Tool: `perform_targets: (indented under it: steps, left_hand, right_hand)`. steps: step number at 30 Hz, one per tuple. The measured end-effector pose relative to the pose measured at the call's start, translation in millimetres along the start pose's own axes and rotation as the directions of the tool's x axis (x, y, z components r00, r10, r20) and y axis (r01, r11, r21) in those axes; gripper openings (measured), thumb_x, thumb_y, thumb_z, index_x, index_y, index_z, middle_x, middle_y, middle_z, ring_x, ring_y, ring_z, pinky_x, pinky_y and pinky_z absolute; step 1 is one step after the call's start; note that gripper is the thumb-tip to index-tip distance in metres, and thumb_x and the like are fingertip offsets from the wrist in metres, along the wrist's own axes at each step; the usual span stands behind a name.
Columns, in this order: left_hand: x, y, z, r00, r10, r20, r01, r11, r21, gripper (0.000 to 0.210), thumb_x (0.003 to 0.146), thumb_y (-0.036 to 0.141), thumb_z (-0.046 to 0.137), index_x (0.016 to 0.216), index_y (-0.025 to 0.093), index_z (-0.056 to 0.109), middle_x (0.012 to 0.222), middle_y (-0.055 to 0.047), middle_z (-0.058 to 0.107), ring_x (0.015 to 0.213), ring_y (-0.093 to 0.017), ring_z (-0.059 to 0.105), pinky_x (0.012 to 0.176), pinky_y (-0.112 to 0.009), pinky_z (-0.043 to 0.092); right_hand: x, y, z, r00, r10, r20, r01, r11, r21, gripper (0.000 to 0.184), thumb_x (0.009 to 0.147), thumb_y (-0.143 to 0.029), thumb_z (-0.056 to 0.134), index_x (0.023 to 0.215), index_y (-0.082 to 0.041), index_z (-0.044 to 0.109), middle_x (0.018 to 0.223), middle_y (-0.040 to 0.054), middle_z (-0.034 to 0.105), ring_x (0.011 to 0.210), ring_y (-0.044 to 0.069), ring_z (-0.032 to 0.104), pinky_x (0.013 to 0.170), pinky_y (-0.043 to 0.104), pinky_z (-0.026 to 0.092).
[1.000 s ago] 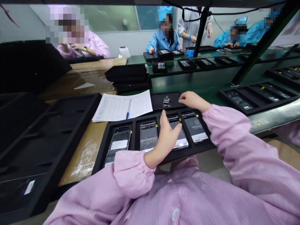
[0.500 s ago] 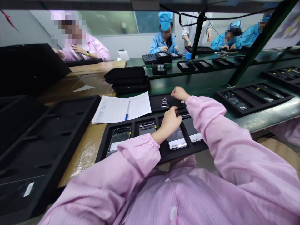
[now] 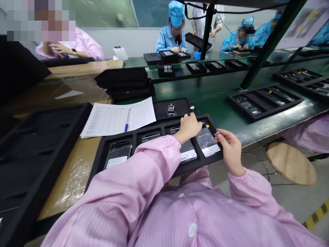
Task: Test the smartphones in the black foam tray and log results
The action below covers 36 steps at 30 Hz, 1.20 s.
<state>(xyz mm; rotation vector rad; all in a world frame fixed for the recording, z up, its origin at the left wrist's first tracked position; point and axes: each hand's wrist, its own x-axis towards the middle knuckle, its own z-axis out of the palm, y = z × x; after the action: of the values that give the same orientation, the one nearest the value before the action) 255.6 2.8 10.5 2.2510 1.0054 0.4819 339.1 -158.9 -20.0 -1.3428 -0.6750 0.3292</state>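
Observation:
A black foam tray in front of me holds several smartphones lying face up in separate slots. The rightmost phone has a yellow tab at its top edge and a white band low on its screen. Over the upper left of that phone is my left hand, fingers curled in and fingertips partly hidden. Just off the phone's right edge, my right hand pinches a tiny piece between thumb and index finger, too small to name. My left forearm covers part of the middle phones.
Behind the tray, a smaller black tray bears a small metal-framed device. A blue pen lies on a printed sheet. Stacked trays, another phone tray, a green post and a stool surround it. Co-workers sit opposite.
My right hand has come back from the rear tray down to the rightmost phone's right side. My left hand has shifted onto that phone's upper end. The view has turned right.

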Motion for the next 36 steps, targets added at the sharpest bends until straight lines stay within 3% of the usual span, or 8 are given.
perform_targets:
  steps: [4, 8, 13, 16, 18, 21, 26, 36]
  left_hand:
    - [-2.8, 3.8, 2.6, 1.0, -0.016, -0.026, 0.014, 0.995, -0.097, 0.029, 0.076, 0.013, 0.062, 0.105, 0.008, 0.06, 0.116, -0.025, 0.065, 0.129, -0.04, 0.047, 0.114, -0.052, 0.025]
    - [-1.2, 6.3, -2.2, 0.994, -0.075, -0.081, 0.046, 0.949, -0.311, 0.027, 0.077, 0.014, 0.062, 0.103, 0.015, 0.06, 0.105, -0.013, 0.068, 0.122, -0.033, 0.053, 0.114, -0.049, 0.029]
    - [-15.5, 17.6, 1.4, 0.99, -0.138, 0.036, 0.126, 0.736, -0.665, 0.023, 0.085, 0.027, 0.058, 0.106, 0.018, 0.063, 0.092, -0.005, 0.07, 0.086, -0.021, 0.067, 0.083, -0.036, 0.052]
    - [-36.7, 25.0, 9.6, 0.982, -0.123, 0.146, 0.191, 0.611, -0.768, 0.017, 0.07, 0.015, 0.071, 0.086, 0.016, 0.069, 0.083, -0.005, 0.072, 0.078, -0.02, 0.067, 0.078, -0.033, 0.053]
    - [-46.0, 27.5, 8.9, 0.978, -0.143, 0.149, 0.203, 0.535, -0.82, 0.024, 0.061, 0.005, 0.072, 0.083, 0.016, 0.069, 0.085, -0.003, 0.073, 0.08, -0.018, 0.067, 0.08, -0.031, 0.051]
    - [-47.4, 27.7, -4.9, 0.968, -0.2, 0.154, 0.224, 0.399, -0.889, 0.023, 0.065, 0.007, 0.071, 0.086, 0.017, 0.068, 0.087, -0.002, 0.073, 0.078, -0.017, 0.067, 0.077, -0.031, 0.052]
    - [-42.0, 27.5, -32.0, 0.949, -0.243, 0.2, 0.256, 0.226, -0.94, 0.013, 0.067, 0.01, 0.075, 0.075, 0.014, 0.065, 0.074, -0.002, 0.07, 0.069, -0.015, 0.065, 0.072, -0.03, 0.053]
    - [-50.9, 33.0, -40.8, 0.957, -0.251, 0.147, 0.174, 0.088, -0.981, 0.026, 0.065, 0.004, 0.076, 0.088, 0.014, 0.068, 0.077, -0.001, 0.071, 0.074, -0.016, 0.067, 0.075, -0.031, 0.052]
  right_hand:
    - [-7.3, 18.7, 1.7, 0.998, 0.05, -0.049, -0.047, 0.997, 0.061, 0.029, 0.084, -0.041, 0.076, 0.106, -0.022, 0.077, 0.096, 0.0051, 0.078, 0.082, 0.018, 0.074, 0.084, 0.039, 0.062]
    - [-0.9, 19.5, 4.0, 0.996, 0.089, -0.02, -0.085, 0.984, 0.159, 0.028, 0.077, -0.041, 0.082, 0.095, -0.02, 0.077, 0.086, 0.0047, 0.078, 0.076, 0.019, 0.075, 0.074, 0.037, 0.065]
    - [-0.9, 18.4, 4.5, 0.994, 0.071, -0.086, -0.051, 0.974, 0.219, 0.029, 0.076, -0.044, 0.083, 0.085, -0.019, 0.07, 0.078, 0.0028, 0.076, 0.067, 0.017, 0.073, 0.065, 0.032, 0.065]
    - [-8.4, 7.6, 0.9, 0.993, 0.067, -0.094, -0.04, 0.965, 0.26, 0.029, 0.079, -0.044, 0.081, 0.084, -0.02, 0.065, 0.076, 0.0012, 0.075, 0.065, 0.015, 0.072, 0.058, 0.027, 0.062]
    - [-18.0, -5.2, -4.1, 0.995, 0.075, -0.062, -0.055, 0.958, 0.283, 0.027, 0.081, -0.042, 0.08, 0.084, -0.021, 0.063, 0.077, 0.0008, 0.075, 0.065, 0.014, 0.072, 0.054, 0.023, 0.06]
    - [-35.4, -26.3, -12.0, 0.982, 0.158, 0.107, -0.182, 0.943, 0.277, 0.023, 0.083, -0.038, 0.08, 0.083, -0.02, 0.065, 0.075, 0.0005, 0.075, 0.061, 0.013, 0.071, 0.051, 0.02, 0.058]
    - [-51.4, -45.8, -8.3, 0.887, 0.309, 0.342, -0.418, 0.852, 0.315, 0.024, 0.081, -0.034, 0.081, 0.075, -0.02, 0.063, 0.092, 0.0043, 0.079, 0.085, 0.019, 0.077, 0.059, 0.02, 0.062]
    - [-45.7, -47.4, 13.5, 0.908, 0.321, 0.269, -0.404, 0.84, 0.362, 0.031, 0.075, -0.035, 0.084, 0.07, -0.02, 0.058, 0.085, 0.0028, 0.078, 0.084, 0.021, 0.078, 0.06, 0.023, 0.064]
